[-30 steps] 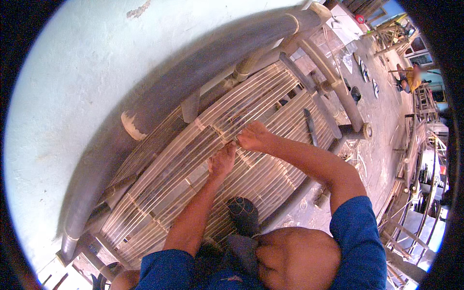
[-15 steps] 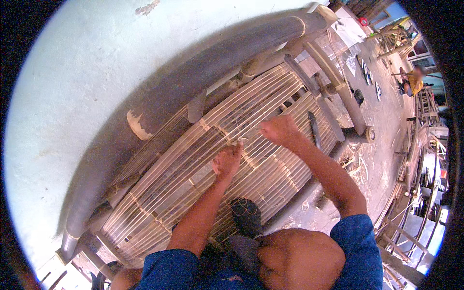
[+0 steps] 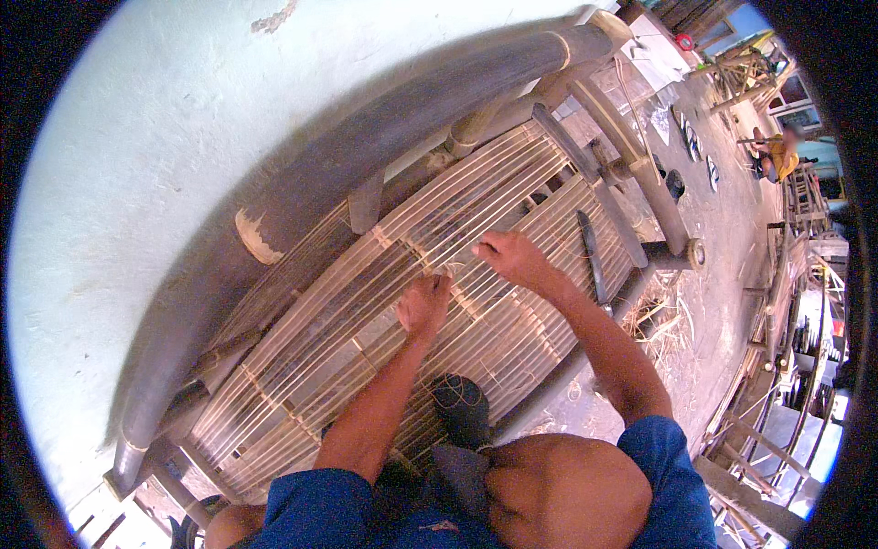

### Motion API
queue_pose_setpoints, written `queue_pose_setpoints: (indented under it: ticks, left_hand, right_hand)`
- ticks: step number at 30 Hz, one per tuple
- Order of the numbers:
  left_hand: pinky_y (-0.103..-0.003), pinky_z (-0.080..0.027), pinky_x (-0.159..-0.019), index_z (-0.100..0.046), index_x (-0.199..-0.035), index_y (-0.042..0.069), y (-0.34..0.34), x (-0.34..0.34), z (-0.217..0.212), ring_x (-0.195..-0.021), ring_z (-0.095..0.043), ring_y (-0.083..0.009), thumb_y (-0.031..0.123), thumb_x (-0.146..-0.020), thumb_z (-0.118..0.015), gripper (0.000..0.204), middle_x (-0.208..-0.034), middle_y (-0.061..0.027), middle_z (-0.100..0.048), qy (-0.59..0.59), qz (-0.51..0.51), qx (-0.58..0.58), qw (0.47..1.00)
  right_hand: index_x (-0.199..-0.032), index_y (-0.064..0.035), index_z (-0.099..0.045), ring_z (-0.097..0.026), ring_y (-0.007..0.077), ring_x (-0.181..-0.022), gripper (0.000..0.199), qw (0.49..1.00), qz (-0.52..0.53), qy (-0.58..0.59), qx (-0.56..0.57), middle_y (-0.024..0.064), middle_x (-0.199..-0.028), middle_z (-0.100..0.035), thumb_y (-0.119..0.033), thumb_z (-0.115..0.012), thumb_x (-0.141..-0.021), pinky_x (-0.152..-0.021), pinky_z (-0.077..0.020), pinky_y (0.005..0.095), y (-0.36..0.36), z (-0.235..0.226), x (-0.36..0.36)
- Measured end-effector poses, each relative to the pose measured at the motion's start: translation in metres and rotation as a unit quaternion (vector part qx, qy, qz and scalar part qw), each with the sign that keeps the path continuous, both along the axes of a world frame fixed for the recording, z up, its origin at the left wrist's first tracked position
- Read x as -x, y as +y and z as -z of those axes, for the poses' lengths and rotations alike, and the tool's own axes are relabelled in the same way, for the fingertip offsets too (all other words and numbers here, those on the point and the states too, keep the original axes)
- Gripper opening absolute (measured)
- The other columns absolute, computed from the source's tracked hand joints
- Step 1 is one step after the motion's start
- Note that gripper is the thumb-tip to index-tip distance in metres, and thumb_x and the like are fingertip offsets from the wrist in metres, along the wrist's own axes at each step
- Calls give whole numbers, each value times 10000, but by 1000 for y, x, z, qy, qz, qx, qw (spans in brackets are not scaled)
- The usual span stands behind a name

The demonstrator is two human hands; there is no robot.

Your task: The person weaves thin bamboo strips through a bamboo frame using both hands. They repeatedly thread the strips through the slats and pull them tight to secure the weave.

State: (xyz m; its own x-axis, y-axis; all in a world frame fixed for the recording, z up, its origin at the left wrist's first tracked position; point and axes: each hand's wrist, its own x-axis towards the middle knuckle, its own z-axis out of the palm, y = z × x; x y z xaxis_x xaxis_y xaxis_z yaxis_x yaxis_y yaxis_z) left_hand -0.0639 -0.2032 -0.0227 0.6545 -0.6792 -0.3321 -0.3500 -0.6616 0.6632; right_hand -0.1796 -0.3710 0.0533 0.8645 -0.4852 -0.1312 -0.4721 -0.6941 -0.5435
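Observation:
A dark bamboo bench [image 3: 393,151] has a seat of narrow pale slats [image 3: 302,357] laid side by side, tied across with thin lashings. Over the middle of the seat, my left hand [image 3: 423,303] is closed at a lashed cross-strip, and a thin pale strand [image 3: 447,271] shows at its fingertips. To its right and slightly farther off, my right hand [image 3: 514,257] is closed in a fist just above the slats. Whatever lies inside that fist is too small to make out. A dark blade-like tool [image 3: 591,252] lies on the slats beyond my right wrist.
A pale wall [image 3: 174,137] stands behind the bench. A dark cup-shaped object [image 3: 462,400] with a coiled strand on it sits near my knee. Shavings [image 3: 660,316] and sandals [image 3: 686,133] lie on the floor at right. A person in yellow [image 3: 780,156] sits far right.
My right hand has moved a little left and nearer to me, closer to my left hand. My left hand has shifted slightly, staying closed at the same lashing.

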Motion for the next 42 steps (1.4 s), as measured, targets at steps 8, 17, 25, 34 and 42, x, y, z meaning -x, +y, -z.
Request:
queue_pose_setpoints:
  ticks: [8, 17, 25, 34, 42]
  left_hand:
    - [-384, -545, -758, -741, -1075, 134, 21, 1, -16, -856, -695, -316, 240, -891, -631, 239, -990, -159, -719, 52, 17, 253, 966]
    - [-379, -546, -835, -716, -982, 62, 27, -6, 7, -964, -691, -304, 172, -830, -659, 196, -1092, -121, -702, 24, 98, 253, 962]
    - [-393, -551, -826, -713, -989, 47, 28, -10, 2, -948, -694, -327, 173, -843, -660, 200, -1032, -137, -716, 8, 109, 270, 957]
    - [-490, -536, -790, -675, -1076, 53, 16, -8, 13, -902, -679, -396, 358, -918, -551, 366, -1003, -209, -698, -36, 109, 85, 990]
    - [-566, -477, -900, -580, -1249, 61, 8, -12, 30, -1016, -640, -435, 456, -966, -468, 499, -1128, -220, -666, -9, 214, -5, 977]
  right_hand:
    - [-873, 12, -613, -681, 182, -604, 342, 972, 75, -14, -224, 105, -669, -635, -296, -523, -992, -579, -540, 345, 50, 37, 1]
    - [-1081, -78, -630, -689, 252, -665, 309, 971, 5, -68, -229, 132, -795, -686, -350, -519, -984, -631, -556, 413, 65, 40, 15]
    - [-1268, -80, -556, -688, 214, -699, 440, 964, 205, -66, -155, 102, -825, -693, -432, -461, -1021, -621, -549, 366, 71, 33, 2]
    - [-1476, 1, -338, -567, 310, -1212, 616, 864, 310, -393, 51, 164, -1526, -363, -405, -462, -1031, -871, -541, 351, -16, -44, 57]
    - [-1460, 6, -339, -623, 416, -1083, 675, 848, 492, 121, 157, 352, -1194, -586, -374, -556, -947, -950, -473, 497, -64, -59, 192]
